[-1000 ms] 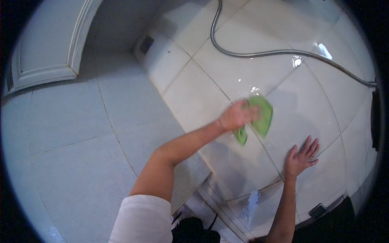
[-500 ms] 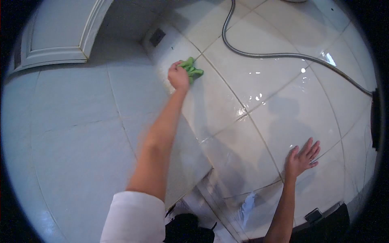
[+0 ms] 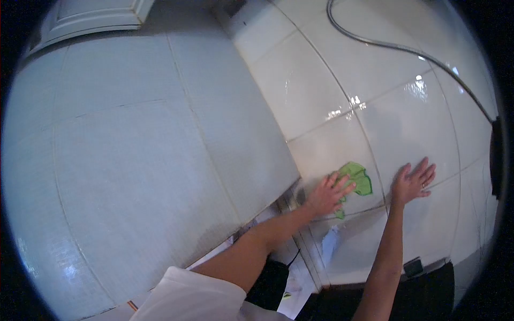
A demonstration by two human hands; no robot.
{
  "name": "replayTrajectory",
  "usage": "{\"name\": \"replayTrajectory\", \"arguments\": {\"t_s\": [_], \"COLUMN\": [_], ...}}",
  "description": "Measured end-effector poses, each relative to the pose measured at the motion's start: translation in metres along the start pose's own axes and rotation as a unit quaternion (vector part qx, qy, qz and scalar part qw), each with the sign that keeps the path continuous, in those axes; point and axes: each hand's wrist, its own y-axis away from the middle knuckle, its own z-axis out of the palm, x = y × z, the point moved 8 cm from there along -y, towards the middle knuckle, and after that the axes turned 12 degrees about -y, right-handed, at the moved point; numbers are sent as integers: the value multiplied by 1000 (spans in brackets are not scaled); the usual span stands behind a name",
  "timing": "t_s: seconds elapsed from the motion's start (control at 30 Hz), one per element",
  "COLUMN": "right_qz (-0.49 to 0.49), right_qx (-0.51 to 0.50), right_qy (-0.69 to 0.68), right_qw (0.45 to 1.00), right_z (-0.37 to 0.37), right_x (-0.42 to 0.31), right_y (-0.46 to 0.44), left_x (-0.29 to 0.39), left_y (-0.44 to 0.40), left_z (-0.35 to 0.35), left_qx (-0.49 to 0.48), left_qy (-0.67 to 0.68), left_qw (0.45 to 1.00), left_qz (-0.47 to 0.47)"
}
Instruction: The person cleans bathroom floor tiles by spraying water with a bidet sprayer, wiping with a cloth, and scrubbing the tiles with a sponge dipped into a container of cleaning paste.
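Note:
My left hand (image 3: 325, 196) presses a crumpled green cloth (image 3: 357, 177) against the wet white tiles (image 3: 316, 152), its fingers spread over the cloth. Part of the cloth sticks out past the fingertips and a corner shows below the hand. To the right, my right hand (image 3: 413, 183) lies flat on the tiles with fingers apart, holding nothing. A ring shows on one of its fingers.
A metal shower hose (image 3: 396, 48) curves over the tiles at the upper right. Bluish tiles (image 3: 134, 160) fill the left side, below a white panelled cabinet or door corner (image 3: 96, 18). A small dark fitting (image 3: 413, 267) sits low on the right.
My left hand has come down and right with the green cloth, from the upper tiles to near my right hand. The cloth is more spread out. The view has shifted too.

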Motion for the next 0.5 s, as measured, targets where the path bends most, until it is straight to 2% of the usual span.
{"name": "replayTrajectory", "arguments": {"t_s": [0.03, 0.07, 0.13, 0.17, 0.23, 0.27, 0.33, 0.4, 0.47, 0.5], "right_qz": [0, -6, -3, -3, -3, -4, -7, -11, 1, 5], "right_qx": [6, 14, 9, 12, 17, 16, 14, 16, 12, 16], "right_qy": [-2, -3, 6, 3, 3, 4, 2, -3, -6, -10], "right_qw": [1000, 1000, 1000, 1000, 1000, 1000, 1000, 1000, 1000, 1000], "right_z": [1, 1, 1, 3, 3, 3, 4, 3, 2, -1], "right_x": [0, 2, 5, 3, 2, 2, 3, 1, 1, 1], "right_y": [0, 0, 0, -1, -3, -1, 0, 1, -2, -5], "left_x": [2, 0, -24, -27, -63, -74, -110, -141, -188, -202], "left_y": [6, 13, 18, 18, 21, 10, -14, -35, -46, -54], "left_z": [5, 11, 24, 25, 18, 12, 13, 7, 3, -12], "left_qx": [-20, -26, -86, -85, -115, -81, -125, -125, -182, -216], "left_qy": [-42, -33, -128, -130, -196, -255, -274, -360, -364, -391], "left_qw": [995, 995, 988, 988, 953, 939, 904, 871, 855, 859], "left_qz": [83, 86, -16, -16, -200, -217, -303, -311, -320, -252]}}
